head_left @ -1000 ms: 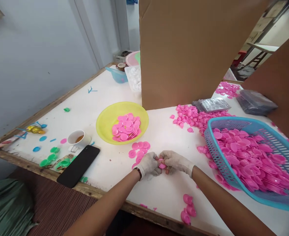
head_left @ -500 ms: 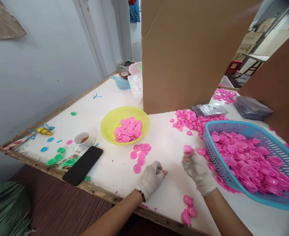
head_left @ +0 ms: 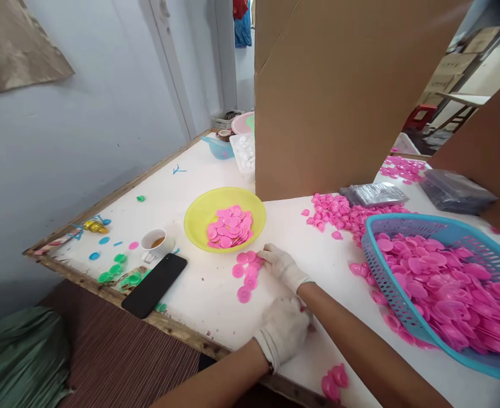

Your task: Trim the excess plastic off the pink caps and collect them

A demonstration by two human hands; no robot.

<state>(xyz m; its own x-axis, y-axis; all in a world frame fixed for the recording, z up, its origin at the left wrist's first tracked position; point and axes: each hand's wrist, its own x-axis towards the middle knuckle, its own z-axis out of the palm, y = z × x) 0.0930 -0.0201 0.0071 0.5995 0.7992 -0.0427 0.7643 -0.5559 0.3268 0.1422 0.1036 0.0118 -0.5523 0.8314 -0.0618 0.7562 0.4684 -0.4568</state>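
Observation:
My right hand (head_left: pixel 282 265), in a white glove, reaches left across the table to a small cluster of loose pink discs (head_left: pixel 246 271) just in front of the yellow bowl (head_left: pixel 199 218). Its fingertips are pinched together on one disc at the cluster's right edge. The bowl holds more pink discs (head_left: pixel 229 226). My gloved left hand (head_left: pixel 282 331) rests curled on the white table (head_left: pixel 199 294) near the front edge, partly under my right forearm. What its fingers hold is hidden.
A blue basket (head_left: pixel 375 266) full of pink caps stands at the right, with more caps (head_left: pixel 334 211) scattered behind it. A tall cardboard box (head_left: pixel 338 96) stands behind. A black phone (head_left: pixel 154 285), a cup (head_left: pixel 156 242) and green caps (head_left: pixel 118 275) lie at the left. A few pink caps (head_left: pixel 334 381) sit at the front edge.
My right hand has dropped from beside the basket, where it held up a pink piece, and crossed left to the loose discs. My left hand has stayed curled near the front edge.

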